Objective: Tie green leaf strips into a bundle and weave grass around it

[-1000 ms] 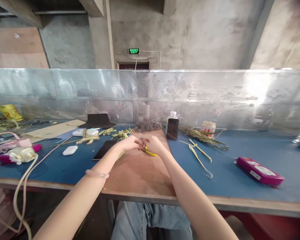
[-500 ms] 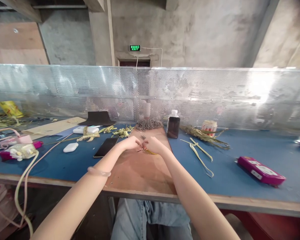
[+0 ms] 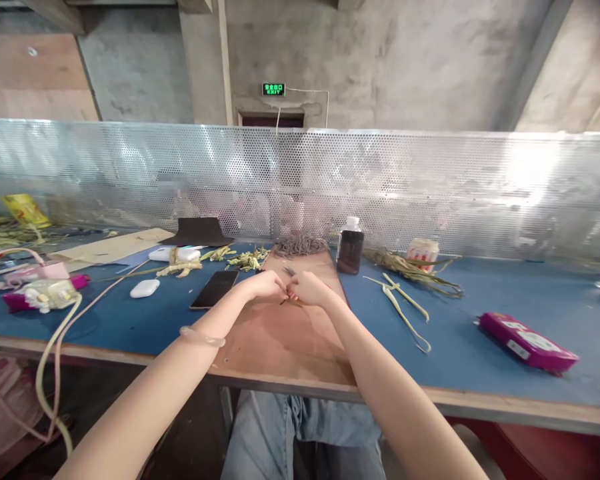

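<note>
My left hand (image 3: 269,287) and my right hand (image 3: 307,288) meet above a brown board (image 3: 285,347), fingertips pinched close together. A thin yellowish strip (image 3: 298,303) shows just under my right fingers. A small dark tip sticks out by my left fingertips; what that hand pinches is mostly hidden by the fingers. Just beyond the hands lies a small grey pointed thing (image 3: 291,271), partly covered. At the board's far end sits a heap of grey cord-like strands (image 3: 303,246).
Left of the board lie a black phone (image 3: 215,289), a white earbud case (image 3: 145,288) and pale plant scraps (image 3: 250,259). On the right are a dark bottle (image 3: 350,250), dried stalks (image 3: 405,310) and a magenta box (image 3: 527,340). A perforated metal screen (image 3: 430,187) stands behind.
The view has shifted slightly. My hands stay pinched together at nearly the same place, and less of the yellowish strip shows beside my right hand.
</note>
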Motion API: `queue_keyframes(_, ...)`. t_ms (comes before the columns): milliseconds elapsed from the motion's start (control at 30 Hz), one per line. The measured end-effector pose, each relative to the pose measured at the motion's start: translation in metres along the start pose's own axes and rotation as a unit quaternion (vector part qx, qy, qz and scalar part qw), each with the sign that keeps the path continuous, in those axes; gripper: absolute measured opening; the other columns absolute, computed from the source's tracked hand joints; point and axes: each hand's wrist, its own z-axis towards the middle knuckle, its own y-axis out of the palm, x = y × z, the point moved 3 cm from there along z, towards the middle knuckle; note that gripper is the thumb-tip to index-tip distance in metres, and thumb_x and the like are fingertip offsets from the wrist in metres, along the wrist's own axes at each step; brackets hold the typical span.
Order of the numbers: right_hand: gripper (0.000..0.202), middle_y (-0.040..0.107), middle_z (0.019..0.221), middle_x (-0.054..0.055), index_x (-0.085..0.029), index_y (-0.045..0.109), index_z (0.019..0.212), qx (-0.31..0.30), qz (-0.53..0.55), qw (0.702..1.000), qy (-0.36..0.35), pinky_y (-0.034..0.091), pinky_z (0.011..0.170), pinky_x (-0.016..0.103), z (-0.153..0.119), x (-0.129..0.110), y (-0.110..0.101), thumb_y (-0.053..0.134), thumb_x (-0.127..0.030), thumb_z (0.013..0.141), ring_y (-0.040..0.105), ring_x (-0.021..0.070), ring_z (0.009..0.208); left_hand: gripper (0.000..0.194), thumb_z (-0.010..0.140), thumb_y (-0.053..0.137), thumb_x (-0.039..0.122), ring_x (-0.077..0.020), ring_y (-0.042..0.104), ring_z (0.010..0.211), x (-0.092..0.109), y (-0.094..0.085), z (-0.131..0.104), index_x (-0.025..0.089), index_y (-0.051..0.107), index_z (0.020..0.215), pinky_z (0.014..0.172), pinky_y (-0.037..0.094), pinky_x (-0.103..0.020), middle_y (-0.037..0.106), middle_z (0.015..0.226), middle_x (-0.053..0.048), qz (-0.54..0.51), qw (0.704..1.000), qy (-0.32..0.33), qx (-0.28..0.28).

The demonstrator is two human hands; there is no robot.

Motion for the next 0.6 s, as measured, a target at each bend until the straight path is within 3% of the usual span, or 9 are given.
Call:
queue_keyframes(267,0.022,0.072,0.088,0.007,-0.016,0.074,0.085,0.012,0.06,0.998,0.034,0.04,0.065,0.019,0.0,0.006,0.002,0.052,-0.013,0.079,0.064,0.0171,0.08,0.018,0.057,0.067,0.027,-0.0195,0.06,0.065,0.005,0.0,-0.001,0.013,0.074,0.065,0.063,0.041,-0.026,0.068,0.06,-0.003,0.032,0.999,0.006,0.014)
queue_keyframes(600,0.021,0.071,0.071,0.008,-0.014,0.072,0.071,0.062,0.175,0.975,0.118,0.041,0.059,0.019,-0.002,0.014,0.001,0.051,-0.014,0.078,0.064,0.017,0.07,0.016,0.062,0.066,0.019,-0.0183,0.062,0.078,0.016,0.0,-0.001,0.016,0.071,0.078,0.073,0.045,-0.025,0.071,0.081,-0.003,0.044,0.994,0.088,0.048)
